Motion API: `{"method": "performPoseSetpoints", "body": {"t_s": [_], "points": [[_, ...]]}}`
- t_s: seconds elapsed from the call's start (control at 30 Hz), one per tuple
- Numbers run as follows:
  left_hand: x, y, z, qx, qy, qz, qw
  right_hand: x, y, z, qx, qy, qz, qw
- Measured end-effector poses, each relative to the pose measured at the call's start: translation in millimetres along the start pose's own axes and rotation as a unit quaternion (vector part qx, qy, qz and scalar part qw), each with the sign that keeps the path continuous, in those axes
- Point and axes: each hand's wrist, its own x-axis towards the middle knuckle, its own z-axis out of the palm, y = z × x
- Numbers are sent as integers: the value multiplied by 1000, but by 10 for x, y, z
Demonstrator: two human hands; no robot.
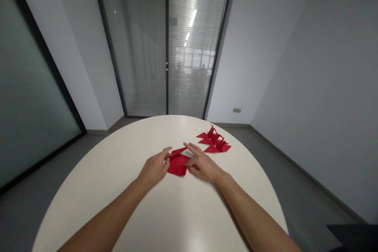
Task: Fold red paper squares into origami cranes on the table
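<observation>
A partly folded sheet of red paper (177,165) lies on the white table, with a flap raised along its far side. My left hand (155,166) grips its left edge between thumb and fingers. From the right, my right hand (203,164) touches the paper; one finger lies on its right part and another reaches to the tip of the raised flap. The fingers of that hand are stretched and apart. Just beyond it stand several folded red paper cranes (217,141), grouped close together.
The round white table (124,165) curves away on both sides. Behind it are a glass door with blinds (189,86) and grey walls (295,67). A dark object (354,236) shows at the lower right, beside the table.
</observation>
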Motion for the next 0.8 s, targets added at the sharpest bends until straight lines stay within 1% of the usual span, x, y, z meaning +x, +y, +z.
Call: {"method": "performPoseSetpoints", "body": {"t_s": [0.17,0.3,0.4,0.53,0.63,0.8], "points": [[20,-68,43,-49,33,-46,997,-7,-28,-14,11,-2,7,1000],[37,-108,84,-115,68,-91,987,-22,-6,-11,20,-10,14,1000],[55,-130,117,-158,85,-114,977,-32,16,-5,27,-18,-2,999],[67,-147,131,-191,90,-120,970,-32,5,-12,36,-20,-26,999],[61,-145,105,-171,71,-126,975,-27,-24,-29,34,-15,-28,999],[41,-155,61,-59,64,-97,991,-18,-48,-46,29,-11,-21,999]]}}
